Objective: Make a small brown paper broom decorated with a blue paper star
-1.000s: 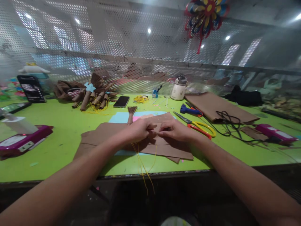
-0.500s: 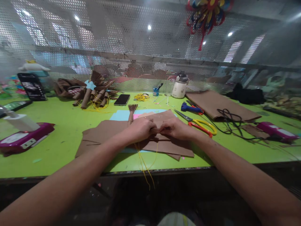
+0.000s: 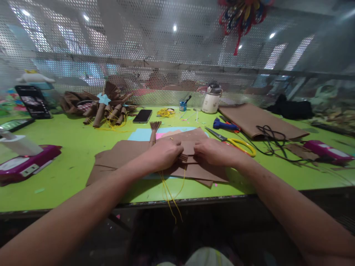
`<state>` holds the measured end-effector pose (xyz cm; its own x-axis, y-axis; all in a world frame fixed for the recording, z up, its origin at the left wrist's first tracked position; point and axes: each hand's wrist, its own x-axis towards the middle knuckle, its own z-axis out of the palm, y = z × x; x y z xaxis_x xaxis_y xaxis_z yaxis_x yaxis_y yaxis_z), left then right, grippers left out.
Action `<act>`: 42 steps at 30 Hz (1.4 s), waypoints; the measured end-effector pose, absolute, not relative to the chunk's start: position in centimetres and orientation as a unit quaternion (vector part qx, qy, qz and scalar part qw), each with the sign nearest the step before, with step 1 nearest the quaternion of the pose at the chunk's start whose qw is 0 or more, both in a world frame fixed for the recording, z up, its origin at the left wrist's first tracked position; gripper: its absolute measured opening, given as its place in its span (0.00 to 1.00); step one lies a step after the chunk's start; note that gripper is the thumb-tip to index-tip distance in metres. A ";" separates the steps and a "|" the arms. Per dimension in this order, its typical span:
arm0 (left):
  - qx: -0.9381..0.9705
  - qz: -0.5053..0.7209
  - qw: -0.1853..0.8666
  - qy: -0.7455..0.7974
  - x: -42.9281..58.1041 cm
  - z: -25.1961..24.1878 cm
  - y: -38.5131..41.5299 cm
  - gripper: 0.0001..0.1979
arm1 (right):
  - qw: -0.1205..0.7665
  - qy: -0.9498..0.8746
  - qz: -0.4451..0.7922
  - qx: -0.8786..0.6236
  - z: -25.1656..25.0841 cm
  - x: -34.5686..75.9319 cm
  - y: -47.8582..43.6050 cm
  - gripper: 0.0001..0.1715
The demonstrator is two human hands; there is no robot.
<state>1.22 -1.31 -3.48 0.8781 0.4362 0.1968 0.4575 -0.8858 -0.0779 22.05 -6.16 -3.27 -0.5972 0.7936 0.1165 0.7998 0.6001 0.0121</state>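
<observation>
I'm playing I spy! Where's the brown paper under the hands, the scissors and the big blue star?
Brown paper (image 3: 127, 150): head view, on its flat left part.
Scissors (image 3: 230, 140): head view, on the yellow handle.
Blue star (image 3: 104, 99): head view, on its middle.

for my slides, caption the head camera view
Left hand holding fringed brown paper, right hand beside it, scissors on the green table.

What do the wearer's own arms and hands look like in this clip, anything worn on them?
Both are bare. The left forearm and right forearm show no sleeve, watch or bracelet, and the left hand and right hand have no gloves. The picture is too soft to tell whether a ring is worn.
</observation>
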 end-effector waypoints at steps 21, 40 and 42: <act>-0.971 -0.085 0.141 -0.175 1.7 -3.6 -1.9 0.06 | 0.003 -0.870 -0.151 -0.469 -3.9 20.5 -7.8 0.09; -0.885 -0.152 -0.210 -0.388 1.4 -2.1 -0.3 0.17 | 0.105 -0.860 -0.265 -0.422 -3.2 20.5 -7.8 0.07; -0.878 -0.160 -0.245 -0.380 1.3 -2.0 -0.3 0.16 | 0.116 -0.856 -0.273 -0.423 -3.0 20.4 -7.6 0.08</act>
